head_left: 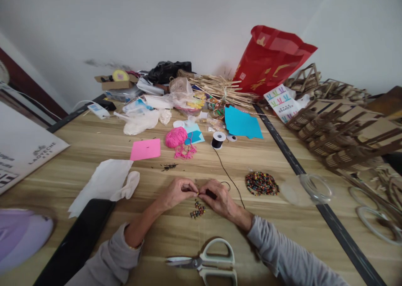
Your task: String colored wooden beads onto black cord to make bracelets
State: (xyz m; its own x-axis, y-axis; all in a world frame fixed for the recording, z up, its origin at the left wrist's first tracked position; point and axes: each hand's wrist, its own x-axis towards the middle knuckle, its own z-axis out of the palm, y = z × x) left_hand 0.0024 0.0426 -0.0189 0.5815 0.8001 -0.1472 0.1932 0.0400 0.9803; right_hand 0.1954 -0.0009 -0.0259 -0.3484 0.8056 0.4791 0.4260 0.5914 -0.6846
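Walls: plain white wall [201,22], scuffed grey above the clutter.
Furniture: light wood-grain table [94,139], black seam strip [292,160].
Light: soft, even.

the yarn ball [176,137] is bright pink, the paper square [145,149] a paler pink. the paper sheet [242,123] is turquoise, the bag [271,59] red with gold marks. the bead pile [261,183] mixes red, green, yellow and dark; the thread spool [217,140] is black, the scissors [207,263] seemingly pale grey-handled.
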